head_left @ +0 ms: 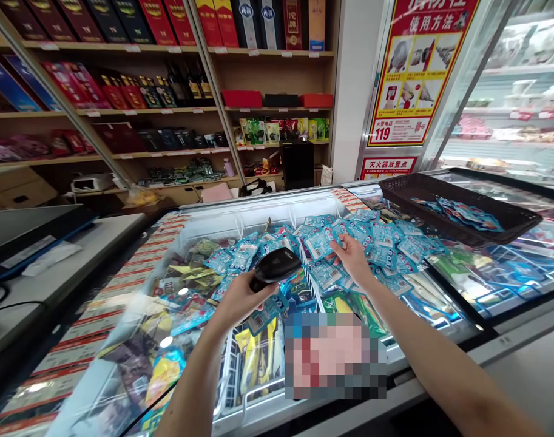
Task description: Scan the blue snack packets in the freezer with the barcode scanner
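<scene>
A black handheld barcode scanner (279,264) is gripped in my left hand (236,298), its head tilted to the right over the freezer. My right hand (352,260) pinches the edge of a small blue packet (320,244) with a barcode showing. Many similar blue packets (386,235) lie spread over the glass top around both hands. One more blue packet (264,317) lies just below the scanner. Under the glass, yellow wrapped ice creams (255,358) sit in a white wire basket (230,370).
On the right of the freezer top stands a dark brown tray (526,217) with several blue packets. A pixelated patch hides part of the front edge. At left is a counter (99,243) with cables. Shelves (277,54) of boxes and bottles line the back.
</scene>
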The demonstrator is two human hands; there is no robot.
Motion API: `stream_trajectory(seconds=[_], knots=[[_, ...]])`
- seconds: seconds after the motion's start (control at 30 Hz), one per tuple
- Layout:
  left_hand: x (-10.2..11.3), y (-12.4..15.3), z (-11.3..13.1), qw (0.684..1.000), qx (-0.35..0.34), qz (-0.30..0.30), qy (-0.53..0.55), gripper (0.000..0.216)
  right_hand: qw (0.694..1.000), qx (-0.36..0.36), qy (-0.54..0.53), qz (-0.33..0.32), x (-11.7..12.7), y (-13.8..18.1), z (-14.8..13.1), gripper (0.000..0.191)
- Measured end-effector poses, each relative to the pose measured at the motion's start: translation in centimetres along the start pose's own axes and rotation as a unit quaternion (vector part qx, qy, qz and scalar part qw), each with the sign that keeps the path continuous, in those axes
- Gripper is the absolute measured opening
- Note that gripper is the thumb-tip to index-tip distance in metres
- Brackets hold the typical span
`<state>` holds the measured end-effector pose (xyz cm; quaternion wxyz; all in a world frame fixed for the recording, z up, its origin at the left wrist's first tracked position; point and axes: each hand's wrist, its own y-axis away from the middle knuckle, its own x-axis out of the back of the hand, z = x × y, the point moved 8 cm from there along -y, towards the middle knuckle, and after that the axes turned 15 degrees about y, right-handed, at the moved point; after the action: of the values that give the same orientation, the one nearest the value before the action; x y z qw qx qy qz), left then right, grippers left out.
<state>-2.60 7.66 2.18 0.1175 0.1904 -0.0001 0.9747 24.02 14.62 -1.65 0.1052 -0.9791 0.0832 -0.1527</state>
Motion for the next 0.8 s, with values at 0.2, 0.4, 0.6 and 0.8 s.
stream_trajectory(seconds=[0.2,0.4,0.6,0.8], knots=[[-0.12,0.09,-0.02,1.0,0.003,0.005,0.006,0.035,1.0,0.0,-0.006,0.008,0.03,-0.01,-0.13,0.043],[-0.24,0.1,-0.12,1.0,0.003,-0.002,0.017,0.032,1.0,0.01,-0.003,0.0,-0.2,0.08,-0.1,0.041],[-0.27,0.35,0.25,1.0,0.003,0.001,0.012,0.032,1.0,0.008,-0.003,-0.011,-0.42,0.1,0.12,0.045],[-0.44,0.54,0.75,1.0,-0.003,0.005,0.003,0.031,1.0,0.0,0.003,-0.003,-0.52,0.04,0.36,0.045]])
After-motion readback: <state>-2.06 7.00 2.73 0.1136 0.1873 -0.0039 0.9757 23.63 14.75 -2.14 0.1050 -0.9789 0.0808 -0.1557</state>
